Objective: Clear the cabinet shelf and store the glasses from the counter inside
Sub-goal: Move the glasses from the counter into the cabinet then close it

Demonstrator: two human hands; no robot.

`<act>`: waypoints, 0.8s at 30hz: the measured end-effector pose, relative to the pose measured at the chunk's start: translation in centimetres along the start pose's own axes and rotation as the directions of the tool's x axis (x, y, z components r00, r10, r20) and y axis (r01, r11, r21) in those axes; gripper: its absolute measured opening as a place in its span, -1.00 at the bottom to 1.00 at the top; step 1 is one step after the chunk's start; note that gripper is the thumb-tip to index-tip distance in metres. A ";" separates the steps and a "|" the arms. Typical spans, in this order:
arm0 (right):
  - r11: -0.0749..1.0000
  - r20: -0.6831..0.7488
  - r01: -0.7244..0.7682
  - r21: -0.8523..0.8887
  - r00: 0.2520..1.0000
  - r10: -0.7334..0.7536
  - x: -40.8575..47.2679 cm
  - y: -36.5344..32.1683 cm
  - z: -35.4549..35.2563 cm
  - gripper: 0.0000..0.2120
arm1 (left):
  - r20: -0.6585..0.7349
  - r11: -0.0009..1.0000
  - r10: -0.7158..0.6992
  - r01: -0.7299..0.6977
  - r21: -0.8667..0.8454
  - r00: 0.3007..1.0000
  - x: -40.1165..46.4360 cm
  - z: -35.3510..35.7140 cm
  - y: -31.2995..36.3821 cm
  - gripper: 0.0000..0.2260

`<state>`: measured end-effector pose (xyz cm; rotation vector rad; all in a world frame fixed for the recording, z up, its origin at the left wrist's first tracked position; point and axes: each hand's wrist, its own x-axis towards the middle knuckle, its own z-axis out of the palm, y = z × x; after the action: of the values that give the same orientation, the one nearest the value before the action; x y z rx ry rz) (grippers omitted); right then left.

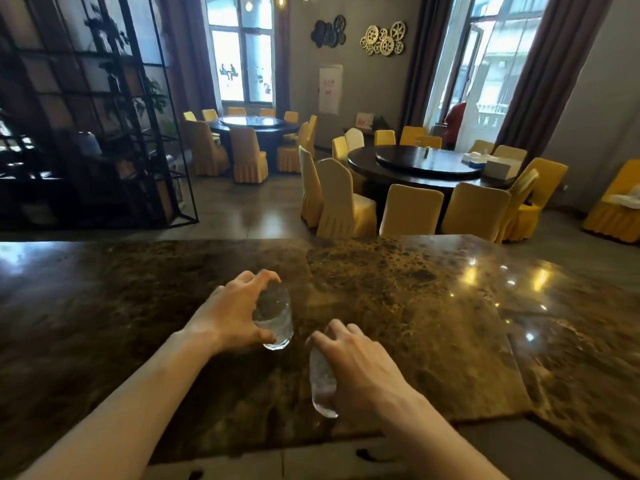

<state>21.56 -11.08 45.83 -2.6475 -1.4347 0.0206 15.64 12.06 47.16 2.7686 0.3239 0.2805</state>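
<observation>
I hold one clear drinking glass in each hand above the dark brown marble counter (433,306). My left hand (228,313) grips the left glass (275,317) from the side, fingers over its top and thumb near its base. My right hand (353,358) is wrapped over the right glass (322,382), which tilts with its base pointing toward me. Both glasses look empty and appear to be lifted slightly off the counter. The cabinet shelf is not visible; only the grey cabinet top edge (311,459) with dark cut-out handles shows at the bottom.
Beyond the counter lies a dining room with two round dark tables (426,164) ringed by yellow-covered chairs (408,209). A tall black metal shelf frame (104,116) stands at the left. A person in red (455,124) stands by the right window.
</observation>
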 end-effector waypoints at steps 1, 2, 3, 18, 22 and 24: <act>1.000 -0.013 -0.006 -0.001 1.000 0.006 -0.9 -1.1 -0.1 -0.31 | -0.003 1.000 -0.003 0.003 -0.009 1.000 -2.1 -0.7 -0.2 -0.19; 1.000 -0.023 -0.010 -0.003 1.000 0.010 -1.8 -2.4 -0.2 -0.32 | -0.004 1.000 -0.004 0.004 -0.017 1.000 -4.3 -1.3 -0.5 -0.19; 1.000 -0.029 -0.015 0.002 0.999 0.015 -2.7 -3.4 -0.2 -0.34 | 0.001 1.000 -0.003 0.003 -0.024 1.000 -6.4 -1.9 -0.7 -0.18; 0.995 0.130 0.033 0.091 0.990 -0.045 -12.0 -12.9 9.4 -0.29 | 0.051 0.987 -0.125 0.129 -0.092 0.991 -29.3 4.7 -3.3 -0.20; 0.990 0.183 0.045 0.137 0.981 -0.070 -12.4 -11.9 13.9 -0.31 | 0.073 0.969 -0.203 0.211 -0.130 0.977 -31.4 10.0 -3.6 -0.21; 0.987 0.216 0.044 0.152 0.974 -0.076 -12.4 -10.7 17.3 -0.33 | 0.082 0.955 -0.251 0.261 -0.144 0.965 -31.8 13.8 -3.9 -0.21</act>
<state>4.56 -13.76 29.32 -2.5459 -1.5117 0.4107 -12.20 3.25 28.14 2.5419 0.6119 0.1463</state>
